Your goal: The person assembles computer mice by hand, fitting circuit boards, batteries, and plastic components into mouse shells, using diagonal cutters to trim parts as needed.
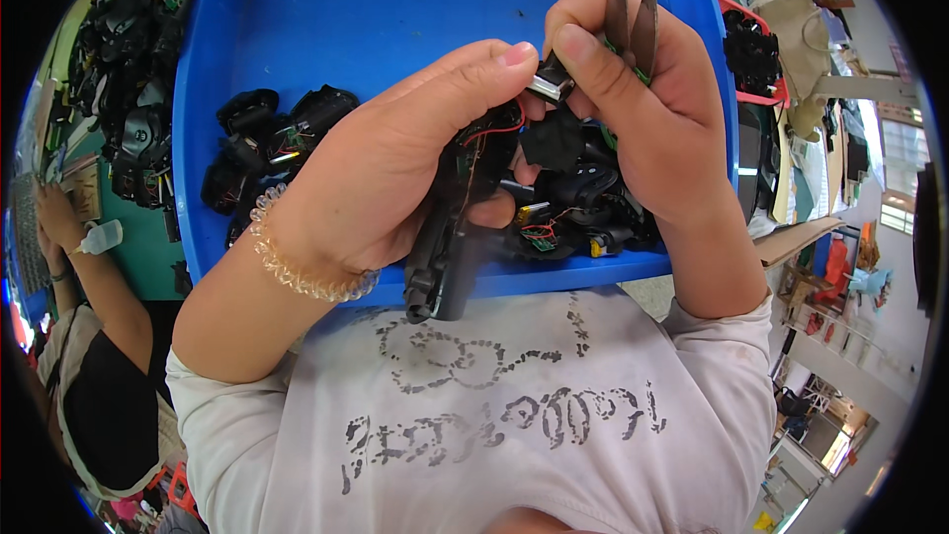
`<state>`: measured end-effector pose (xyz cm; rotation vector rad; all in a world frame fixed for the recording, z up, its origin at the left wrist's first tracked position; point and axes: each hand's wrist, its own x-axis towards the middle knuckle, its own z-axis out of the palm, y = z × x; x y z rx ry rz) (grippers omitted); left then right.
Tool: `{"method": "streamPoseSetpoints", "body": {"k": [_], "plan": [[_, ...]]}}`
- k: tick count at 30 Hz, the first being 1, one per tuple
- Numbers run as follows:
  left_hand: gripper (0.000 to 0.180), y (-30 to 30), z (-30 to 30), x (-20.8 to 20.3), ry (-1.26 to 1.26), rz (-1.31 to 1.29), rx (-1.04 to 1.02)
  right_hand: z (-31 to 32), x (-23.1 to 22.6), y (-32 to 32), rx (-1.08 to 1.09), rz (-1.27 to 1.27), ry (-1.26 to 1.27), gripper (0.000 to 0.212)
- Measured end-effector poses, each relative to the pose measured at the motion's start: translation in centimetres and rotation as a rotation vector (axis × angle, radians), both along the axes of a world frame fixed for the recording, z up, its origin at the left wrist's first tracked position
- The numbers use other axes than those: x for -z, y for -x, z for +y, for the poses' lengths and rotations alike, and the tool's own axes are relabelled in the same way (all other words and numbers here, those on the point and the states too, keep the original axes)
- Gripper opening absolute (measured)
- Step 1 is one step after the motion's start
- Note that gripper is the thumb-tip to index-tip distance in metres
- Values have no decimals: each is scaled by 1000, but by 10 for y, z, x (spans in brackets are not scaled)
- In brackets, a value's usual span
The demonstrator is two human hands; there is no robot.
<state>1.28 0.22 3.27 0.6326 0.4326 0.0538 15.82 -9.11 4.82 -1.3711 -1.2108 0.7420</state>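
My left hand (371,163), with a clear coiled band at the wrist, is closed around a black plastic device housing (440,257) with thin red wires. The housing's lower end sticks out toward my shirt and is slightly blurred. My right hand (657,114) keeps a pair of scissors (643,30) in its palm, dark blades pointing up and bits of green handle showing. Between its thumb and forefinger it pinches a small black part with a shiny silver cylinder (549,87). My left thumb tip touches or nearly touches that cylinder; the exact contact is unclear.
A large blue tray (346,0) lies under my hands, with several black device parts (267,153) inside. More black parts (143,69) are heaped left of it. At the right stands a red bin (776,89). Another person's hand (59,218) is at the far left, near a small bottle (102,236).
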Motion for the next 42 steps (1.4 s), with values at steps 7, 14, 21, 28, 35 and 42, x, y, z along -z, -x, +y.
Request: {"method": "streamPoseSetpoints", "body": {"k": [7, 14, 21, 28, 35, 42], "plan": [[34, 0, -1, 4, -16, -30, -13, 0, 0, -3, -19, 133, 109, 16], [38, 1, -3, 6, 21, -35, -7, 2, -1, -1, -16, 244, 237, 20], [41, 1, -5, 2, -16, 24, -58, -1, 8, 1, 128, 133, 92, 18], [41, 3, -4, -5, -38, 1, -92, 10, 14, -5, -49, -229, -289, 27], [42, 3, -5, 0, -35, 29, -103, 9, -3, -16, -205, -599, -386, 22], [52, 2, 0, 2, 59, -92, -5, -4, -1, -18, 22, -465, -256, 15]]}}
